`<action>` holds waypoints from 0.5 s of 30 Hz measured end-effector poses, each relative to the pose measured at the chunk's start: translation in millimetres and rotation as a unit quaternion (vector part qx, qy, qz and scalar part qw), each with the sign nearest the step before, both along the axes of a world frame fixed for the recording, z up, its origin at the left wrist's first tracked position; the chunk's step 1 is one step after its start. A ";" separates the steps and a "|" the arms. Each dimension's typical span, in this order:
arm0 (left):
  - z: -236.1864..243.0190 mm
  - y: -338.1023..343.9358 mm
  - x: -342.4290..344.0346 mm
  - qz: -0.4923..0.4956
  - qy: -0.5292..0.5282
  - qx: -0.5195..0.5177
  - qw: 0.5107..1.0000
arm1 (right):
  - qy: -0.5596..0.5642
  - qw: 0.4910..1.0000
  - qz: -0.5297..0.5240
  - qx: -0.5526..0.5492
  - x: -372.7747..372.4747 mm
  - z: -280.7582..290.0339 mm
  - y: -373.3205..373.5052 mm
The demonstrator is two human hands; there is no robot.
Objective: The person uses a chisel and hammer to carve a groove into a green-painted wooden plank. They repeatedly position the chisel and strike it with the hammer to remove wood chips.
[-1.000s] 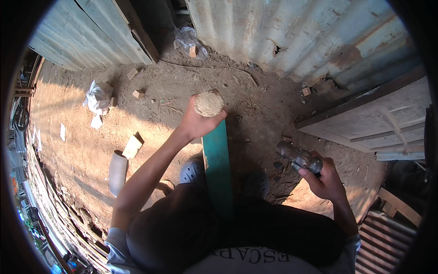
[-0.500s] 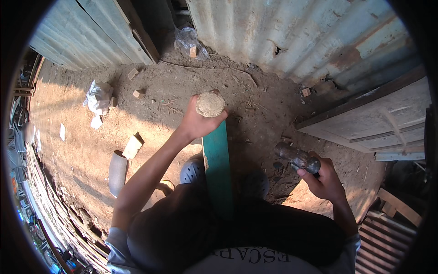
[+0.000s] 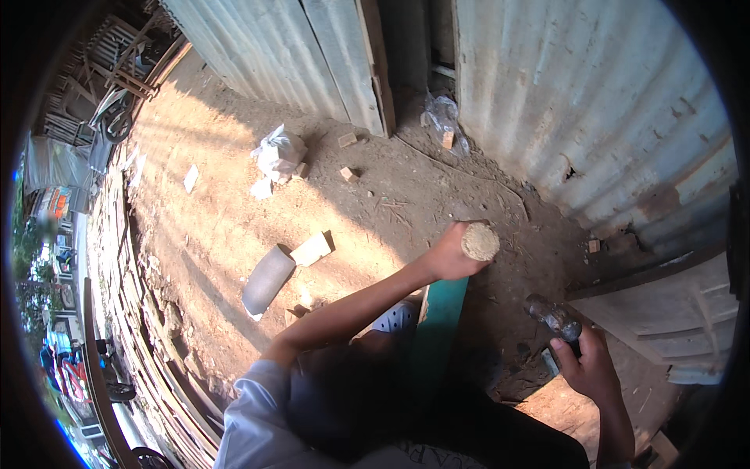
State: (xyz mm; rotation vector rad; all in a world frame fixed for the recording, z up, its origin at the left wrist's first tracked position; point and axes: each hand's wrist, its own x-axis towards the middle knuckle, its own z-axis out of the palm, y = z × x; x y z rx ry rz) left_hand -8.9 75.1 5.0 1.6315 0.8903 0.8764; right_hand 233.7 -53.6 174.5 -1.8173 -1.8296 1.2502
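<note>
My left hand (image 3: 448,256) is closed round a stubby round piece (image 3: 480,241) with a pale, rough top face. That piece is over the far end of a green board (image 3: 443,313), which runs back toward my lap; whether it touches the board is hidden. On the right, my right hand (image 3: 590,366) grips a hammer (image 3: 553,314) with a dark, worn metal head. The hammer is held apart from the board, and most of its handle is hidden by my fingers. Beside the board, a light clog (image 3: 396,316) shows on my foot.
A curved grey piece (image 3: 268,281) and a pale wood block (image 3: 312,249) lie on the dirt at left. Farther off are a white plastic bag (image 3: 279,155) and small wood offcuts (image 3: 349,174). Corrugated metal sheets (image 3: 578,94) stand ahead; a framed panel (image 3: 680,305) leans at right.
The view has swung to the left, so my hands and the ground appear farther right. Both hands keep their holds on the round piece and the hammer.
</note>
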 end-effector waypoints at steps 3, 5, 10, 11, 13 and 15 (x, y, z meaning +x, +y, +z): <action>-5.5 2.1 10.1 -0.004 -0.035 0.102 0.994 | -0.096 0.981 0.075 0.149 -13.8 15.5 11.3; -6.5 -0.4 1.0 0.004 0.016 0.128 0.992 | -0.044 0.984 0.067 0.159 -29.5 35.3 23.8; -7.3 1.3 1.4 0.012 0.014 0.094 0.995 | 0.054 0.959 -0.005 0.277 -60.1 26.0 32.5; -8.1 7.0 11.5 -0.007 0.019 0.088 0.996 | 0.015 0.965 0.002 0.263 -49.9 13.4 34.8; -1.7 5.0 7.6 0.000 0.008 0.078 0.997 | -0.059 0.970 0.057 0.230 -54.9 -5.9 45.1; 6.7 -0.5 9.6 0.020 -0.042 0.075 0.996 | -0.154 0.960 0.127 0.196 -66.2 -21.0 54.4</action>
